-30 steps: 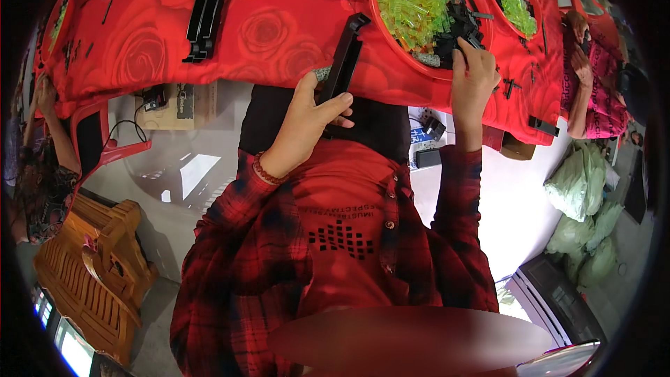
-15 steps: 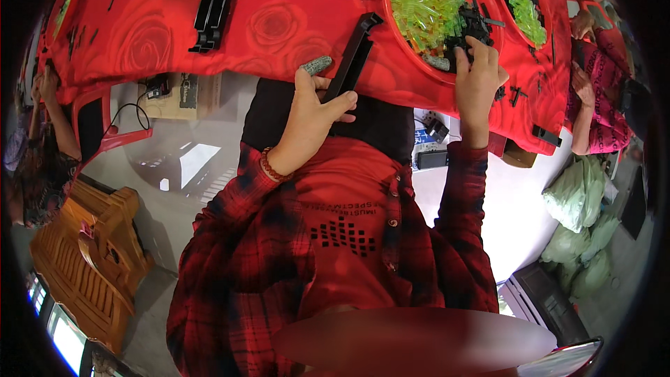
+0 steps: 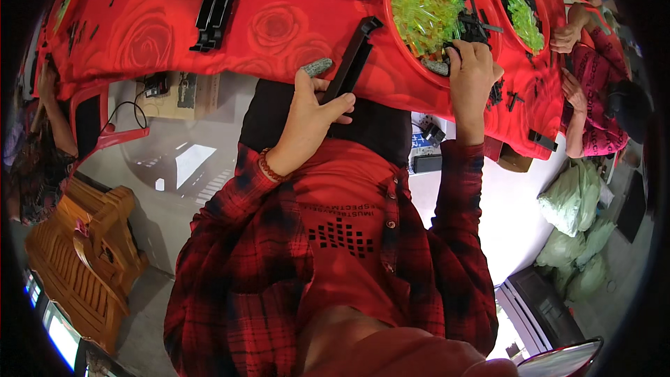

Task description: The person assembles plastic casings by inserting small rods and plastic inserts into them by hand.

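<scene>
Channel, black, narrow and open along its length (image 3: 354,59), is gripped in the left hand (image 3: 307,117), thumb laid across its near end; it tilts away to the far right, over the near edge of a red rose-patterned tablecloth (image 3: 271,26). A grey speckled piece (image 3: 317,67) shows at the tip of that hand's upper finger; I cannot tell whether it is worn or held.

The right hand (image 3: 474,73) is bent, fingertips down inside a red basin (image 3: 389,28), at the basin's near right. I cannot tell whether the fingers have closed on anything. The basin holds yellow-green translucent pieces (image 3: 426,7) to the left and small black parts (image 3: 476,26) to the right, beside that hand.

Further right stands a second basin (image 3: 544,24) with similar contents. On the far left of the held channel lie more black strips (image 3: 215,10), side by side. At the right, near a co-worker's hands (image 3: 574,91), a short black piece (image 3: 542,141) sits at the cloth's near edge.
</scene>
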Demonstrator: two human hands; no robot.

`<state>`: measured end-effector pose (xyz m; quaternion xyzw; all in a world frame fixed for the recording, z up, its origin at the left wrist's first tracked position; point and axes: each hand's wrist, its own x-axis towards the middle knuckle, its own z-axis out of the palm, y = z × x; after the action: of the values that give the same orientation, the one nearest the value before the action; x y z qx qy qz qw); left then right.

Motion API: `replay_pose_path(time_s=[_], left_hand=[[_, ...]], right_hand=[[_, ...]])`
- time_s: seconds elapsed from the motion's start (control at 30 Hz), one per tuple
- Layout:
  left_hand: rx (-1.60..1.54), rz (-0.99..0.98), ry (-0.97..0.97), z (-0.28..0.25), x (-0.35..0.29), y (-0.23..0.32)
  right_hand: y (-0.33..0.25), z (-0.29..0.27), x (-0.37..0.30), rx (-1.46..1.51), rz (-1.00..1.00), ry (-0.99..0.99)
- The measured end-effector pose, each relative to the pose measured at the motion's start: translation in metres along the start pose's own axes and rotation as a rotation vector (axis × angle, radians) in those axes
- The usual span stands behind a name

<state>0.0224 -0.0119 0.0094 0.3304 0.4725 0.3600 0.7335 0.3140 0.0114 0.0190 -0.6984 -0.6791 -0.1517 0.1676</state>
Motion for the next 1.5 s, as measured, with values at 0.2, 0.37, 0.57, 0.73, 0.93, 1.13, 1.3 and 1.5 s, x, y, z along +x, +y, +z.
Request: replay_pose_path(time_s=[0.2, 0.37, 0.57, 0.73, 0.93, 1.13, 1.3, 1.5], left_hand=[[0.006, 0.017, -0.013, 0.000, -0.001, 0.004], [-0.011, 0.025, -0.021, 0.000, -0.002, 0.004], [-0.041, 0.009, -0.016, -0.001, -0.003, 0.003], [-0.044, 0.012, -0.009, -0.001, -0.005, 0.003], [-0.085, 0.016, -0.008, -0.004, -0.007, -0.001], [-0.143, 0.047, -0.037, -0.009, -0.008, 0.001], [-0.218, 0.054, -0.031, -0.009, -0.012, 0.004], [-0.283, 0.033, -0.098, -0.011, -0.013, 0.006]], right_hand=[[0.004, 0.001, 0.001, 0.065, -0.018, 0.071], [0.004, -0.006, 0.001, 0.405, 0.145, 0.239], [0.003, -0.017, -0.001, 1.471, 0.793, 0.014], [-0.013, -0.028, 0.000, 1.675, 0.885, -0.154], [-0.038, -0.033, 0.001, 1.687, 0.841, -0.281], [-0.068, -0.039, -0.002, 1.599, 0.742, -0.438], [-0.092, -0.044, 0.000, 1.523, 0.684, -0.447], [-0.094, -0.047, -0.003, 1.433, 0.573, -0.462]])
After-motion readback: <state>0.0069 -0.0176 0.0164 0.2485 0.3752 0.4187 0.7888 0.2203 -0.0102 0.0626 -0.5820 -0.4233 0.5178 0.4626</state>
